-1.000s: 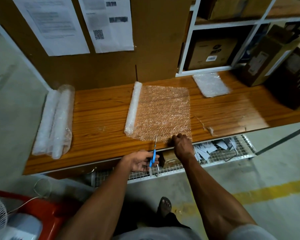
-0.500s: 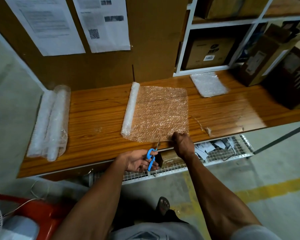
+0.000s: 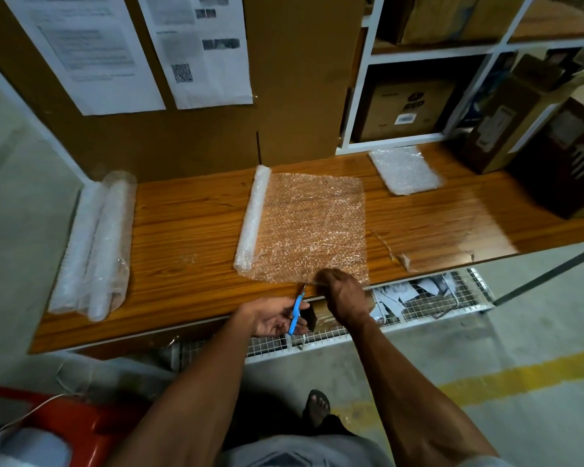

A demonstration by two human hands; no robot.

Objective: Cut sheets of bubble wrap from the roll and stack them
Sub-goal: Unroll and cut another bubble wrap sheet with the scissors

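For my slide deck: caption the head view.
Left hand holds blue scissors at the bubble wrap edge; right hand pins it to the table.

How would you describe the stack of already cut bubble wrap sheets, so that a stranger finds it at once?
Look along the long wooden bench to its far right part, just below the white shelf frame. There a small flat white pile, the cut sheets, lies by itself. Unlike the roll at mid-bench and the spare rolls at the left end, it is flat, not rolled.
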